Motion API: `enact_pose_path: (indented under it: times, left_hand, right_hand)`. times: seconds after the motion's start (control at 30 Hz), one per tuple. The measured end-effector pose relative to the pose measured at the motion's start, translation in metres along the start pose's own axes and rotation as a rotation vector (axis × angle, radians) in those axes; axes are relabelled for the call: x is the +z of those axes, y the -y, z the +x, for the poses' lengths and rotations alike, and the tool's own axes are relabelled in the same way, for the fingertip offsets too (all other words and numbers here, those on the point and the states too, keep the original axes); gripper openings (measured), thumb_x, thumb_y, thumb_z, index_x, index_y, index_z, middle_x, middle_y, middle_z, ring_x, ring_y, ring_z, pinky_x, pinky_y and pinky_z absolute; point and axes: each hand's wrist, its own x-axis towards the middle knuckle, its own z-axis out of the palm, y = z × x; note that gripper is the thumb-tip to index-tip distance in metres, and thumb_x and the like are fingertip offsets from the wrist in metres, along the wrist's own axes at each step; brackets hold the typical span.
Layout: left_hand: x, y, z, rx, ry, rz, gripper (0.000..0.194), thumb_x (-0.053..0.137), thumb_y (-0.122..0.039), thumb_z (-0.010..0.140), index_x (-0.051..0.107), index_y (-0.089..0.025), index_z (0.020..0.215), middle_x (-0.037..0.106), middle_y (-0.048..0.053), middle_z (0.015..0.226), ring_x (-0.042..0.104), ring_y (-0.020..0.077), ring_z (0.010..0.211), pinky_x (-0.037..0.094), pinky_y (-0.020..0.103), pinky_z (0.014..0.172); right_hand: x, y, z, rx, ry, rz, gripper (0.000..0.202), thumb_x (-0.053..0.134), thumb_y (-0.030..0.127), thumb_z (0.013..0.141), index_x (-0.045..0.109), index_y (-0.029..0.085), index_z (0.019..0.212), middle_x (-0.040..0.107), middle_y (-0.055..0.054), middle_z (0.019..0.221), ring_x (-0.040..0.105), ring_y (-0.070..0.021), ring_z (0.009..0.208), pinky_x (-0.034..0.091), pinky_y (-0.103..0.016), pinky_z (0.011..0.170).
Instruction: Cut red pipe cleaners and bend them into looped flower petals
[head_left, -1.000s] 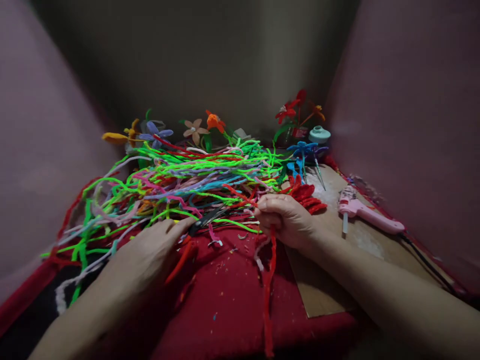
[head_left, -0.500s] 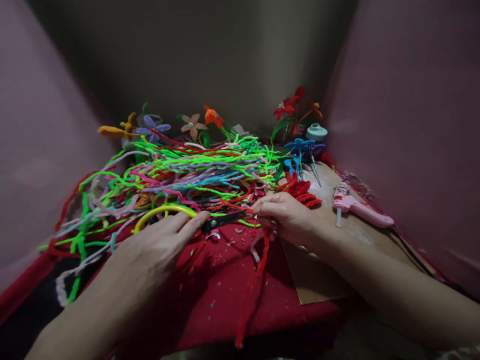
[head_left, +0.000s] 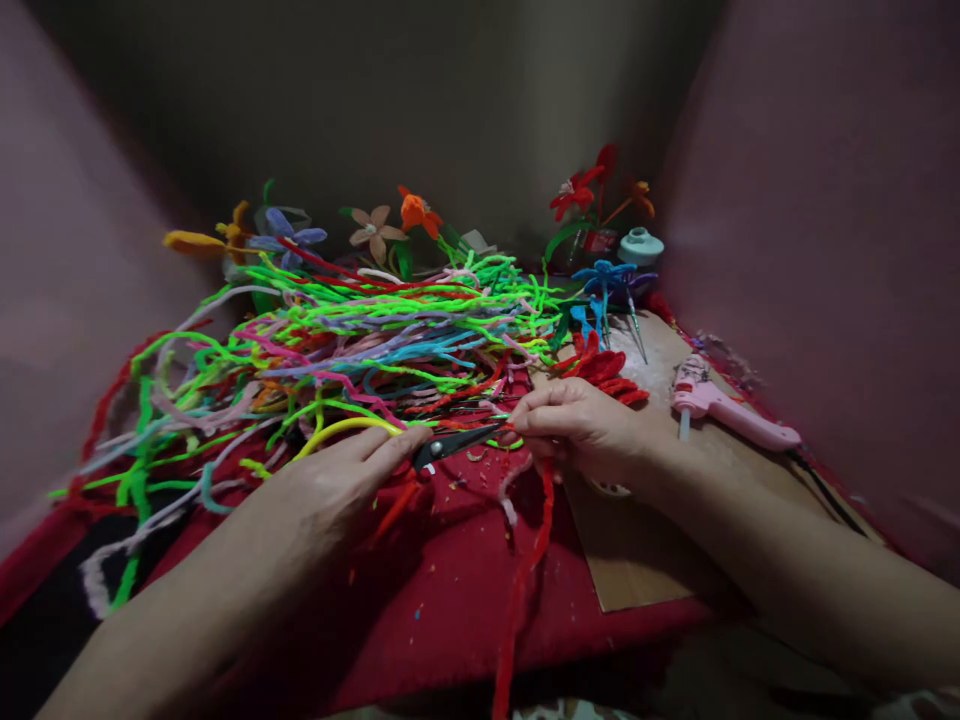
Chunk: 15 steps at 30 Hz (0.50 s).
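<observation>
My left hand [head_left: 360, 470] is closed round the yellow handle of a pair of scissors [head_left: 450, 445], whose dark blades point right. The blade tips reach the fingers of my right hand [head_left: 562, 425], which pinches a red pipe cleaner [head_left: 541, 540]. Its long end hangs down past the front of the table. Whether the blades touch the pipe cleaner is hidden by my fingertips. Just behind my right hand lies a cluster of red looped petals [head_left: 600, 365]. A big heap of loose pipe cleaners [head_left: 375, 320], mostly green, spreads behind both hands.
A pink glue gun [head_left: 727, 405] lies on a cardboard sheet [head_left: 645, 560] at right. Blue pipe-cleaner flowers [head_left: 604, 275] and a pale round container [head_left: 641, 246] stand behind it. More finished flowers [head_left: 375, 232] line the back. Small scraps litter the red cloth [head_left: 450, 610].
The view has shifted slightly. The scissors have tilted a little more upward to the right, and the hanging end of the red pipe cleaner has swung. Both hands keep their grip.
</observation>
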Motion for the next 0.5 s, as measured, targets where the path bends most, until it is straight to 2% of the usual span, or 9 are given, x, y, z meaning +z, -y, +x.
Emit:
enact_pose_path:
  times: [0.07,0.27,0.5]
  left_hand:
    - [0.0,-0.002,0.005,-0.005,0.013,-0.051,0.05,0.033,-0.009,0.085,0.049,-0.027,0.129,0.064,0.006,0.107,0.06,0.0166,0.09,0.046,0.026,0.08]
    - [-0.002,-0.002,0.011,0.022,0.016,-0.099,0.047,0.033,-0.011,0.084,0.056,-0.028,0.122,0.065,0.005,0.112,0.06,0.0171,0.096,0.047,0.027,0.083]
    - [-0.009,-0.008,0.014,0.044,0.051,-0.096,0.049,0.03,-0.012,0.081,0.062,-0.022,0.116,0.069,0.009,0.105,0.065,0.0211,0.087,0.051,0.031,0.073]
  right_hand:
    - [-0.002,0.0,0.0,0.007,0.007,-0.008,0.01,0.061,0.022,0.066,0.061,0.014,0.06,0.039,0.007,0.038,0.034,-0.0049,0.031,0.033,-0.018,0.031]
    - [-0.004,0.002,-0.001,0.056,-0.002,-0.041,0.01,0.06,0.02,0.065,0.061,0.013,0.058,0.046,0.005,0.039,0.034,-0.0037,0.031,0.025,-0.016,0.029]
    - [-0.006,0.003,-0.003,0.145,0.08,0.019,0.013,0.06,0.022,0.067,0.062,0.013,0.058,0.041,0.006,0.038,0.031,-0.0042,0.03,0.028,-0.017,0.028]
